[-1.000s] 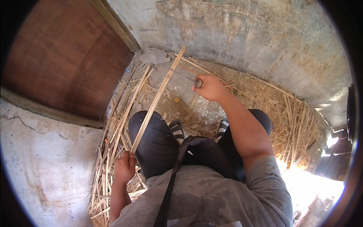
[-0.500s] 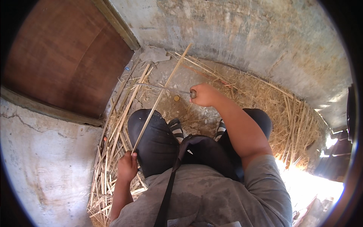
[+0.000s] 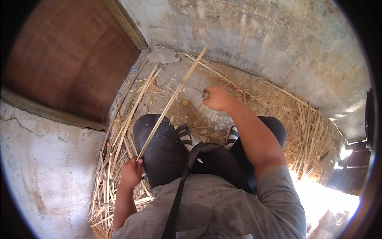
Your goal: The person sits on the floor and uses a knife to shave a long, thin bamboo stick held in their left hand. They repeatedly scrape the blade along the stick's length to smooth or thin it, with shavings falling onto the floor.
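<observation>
My left hand is closed on the lower end of a long, pale bamboo strip. The strip slants up and away over my left knee, its far end near the back wall. My right hand is a fist around the handle of a knife, to the right of the strip. Its blade is barely visible now, only a faint thin streak left of the handle. I cannot tell whether the blade touches the strip.
Split strips lie piled along my left side, below a brown door panel. Fine shavings and more strips cover the floor at right, against a stained wall. A small yellow disc lies between my knees.
The knife blade crossed the strip before; now it has turned and hardly shows. My left hand and the strip's lower end have shifted slightly left, while the strip's far end has moved slightly right.
</observation>
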`<state>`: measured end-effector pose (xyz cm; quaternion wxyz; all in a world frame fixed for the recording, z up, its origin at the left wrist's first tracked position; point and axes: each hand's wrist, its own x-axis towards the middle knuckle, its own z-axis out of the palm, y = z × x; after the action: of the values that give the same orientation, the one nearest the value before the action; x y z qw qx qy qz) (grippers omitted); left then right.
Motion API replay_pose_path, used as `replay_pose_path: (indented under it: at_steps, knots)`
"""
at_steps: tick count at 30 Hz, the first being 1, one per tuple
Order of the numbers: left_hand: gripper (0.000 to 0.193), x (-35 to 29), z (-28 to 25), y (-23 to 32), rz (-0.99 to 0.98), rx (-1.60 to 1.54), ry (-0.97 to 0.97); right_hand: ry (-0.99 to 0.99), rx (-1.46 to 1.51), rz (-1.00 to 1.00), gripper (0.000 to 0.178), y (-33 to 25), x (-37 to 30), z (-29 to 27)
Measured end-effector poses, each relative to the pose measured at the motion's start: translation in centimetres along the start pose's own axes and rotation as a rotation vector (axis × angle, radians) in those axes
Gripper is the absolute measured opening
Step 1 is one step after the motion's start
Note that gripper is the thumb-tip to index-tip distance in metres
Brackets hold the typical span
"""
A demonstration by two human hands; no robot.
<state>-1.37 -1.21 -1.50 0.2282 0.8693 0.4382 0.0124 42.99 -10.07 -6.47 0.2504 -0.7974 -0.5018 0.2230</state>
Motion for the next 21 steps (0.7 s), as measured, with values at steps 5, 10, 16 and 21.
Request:
replay_pose_path:
  at_steps: [5, 10, 16, 21]
  knots:
    - [0.029, -0.1, -1.4, 0.5, 0.052, -0.013, -0.029, -0.196, -0.221, -0.161, 0.043, -5.0, -1.6, -0.8]
    - [0.025, 0.5, -1.6, 0.4, 0.063, 0.073, -0.037, 0.104, 0.005, 0.098, 0.041, 3.3, 1.5, 1.3]
    - [0.024, 0.3, -2.3, 1.9, 0.003, 0.056, -0.082, -0.211, -0.109, -0.092, 0.048, -2.0, -0.8, 0.9]
    - [0.023, -0.2, -0.7, 0.9, 0.014, 0.177, 0.037, -0.162, -0.072, -0.009, 0.056, -1.1, 0.0, -0.1]
